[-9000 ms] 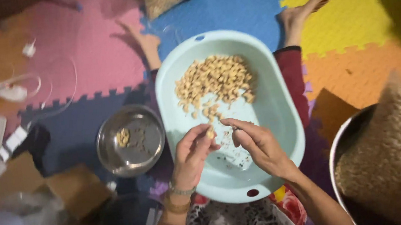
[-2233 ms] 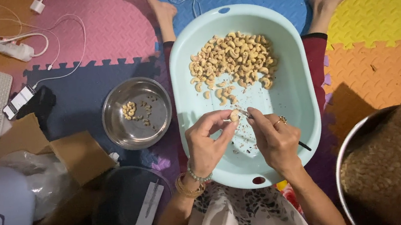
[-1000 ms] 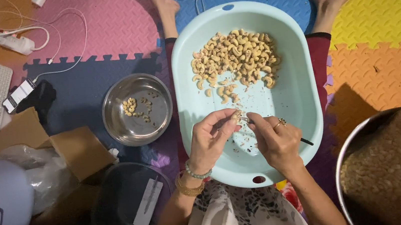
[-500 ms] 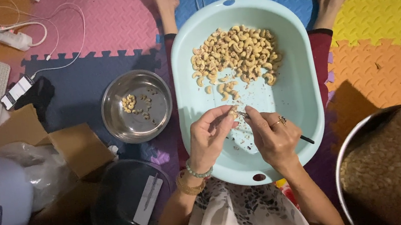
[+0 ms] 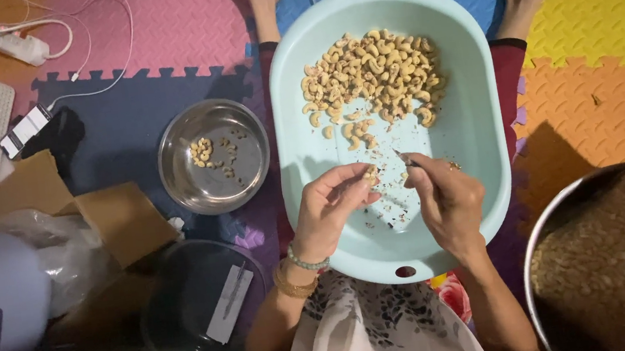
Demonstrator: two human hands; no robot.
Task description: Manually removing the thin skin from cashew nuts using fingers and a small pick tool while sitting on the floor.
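A pale blue oval tub (image 5: 477, 102) rests across my legs, with a heap of cashew nuts (image 5: 372, 75) at its far end and dark skin flakes near my hands. My left hand (image 5: 332, 208) pinches a single cashew nut (image 5: 369, 174) between its fingertips over the tub. My right hand (image 5: 445, 199) grips a small thin knife (image 5: 407, 161), its tip pointing at that nut.
A steel bowl (image 5: 215, 167) holding a few nuts sits left of the tub. A large steel basin (image 5: 620, 258) heaped with cashews is at the right. A clear lid (image 5: 202, 306), cardboard (image 5: 122, 221), a plastic bag and a power strip (image 5: 7, 42) lie on coloured foam mats.
Both hands stay together over the tub's near end, working the nut with the knife. The steel bowl now holds more nuts than nine seconds ago.
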